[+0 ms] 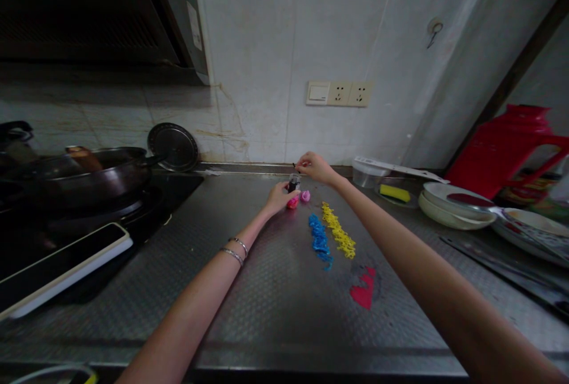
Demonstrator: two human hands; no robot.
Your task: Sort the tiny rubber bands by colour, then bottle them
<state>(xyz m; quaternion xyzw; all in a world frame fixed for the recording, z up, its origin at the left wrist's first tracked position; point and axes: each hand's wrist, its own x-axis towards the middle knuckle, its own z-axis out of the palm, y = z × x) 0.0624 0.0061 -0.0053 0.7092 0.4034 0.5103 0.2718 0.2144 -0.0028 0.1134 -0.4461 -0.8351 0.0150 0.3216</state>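
Observation:
My left hand [279, 197] is closed around a small clear bottle [294, 179] with black contents and pink-red stuff low down. Just above its mouth, my right hand [313, 166] pinches a small dark piece [297, 166], too small to name surely. A pink cap-like piece [305, 195] sits on the counter beside the bottle. Closer to me lie a row of blue bands [319, 240] and a row of yellow bands [338, 231], small and looped like rubber bands. A flat red heart-shaped piece [363, 295] is nearer the front edge.
On the left, a pan [89, 176] stands on the black stove, with a white-edged slab [71, 271] nearby. A round metal lid [173, 147] leans on the wall. To the right are a plastic tub [367, 175], yellow sponge [395, 194], stacked bowls [448, 212] and red jug [493, 150].

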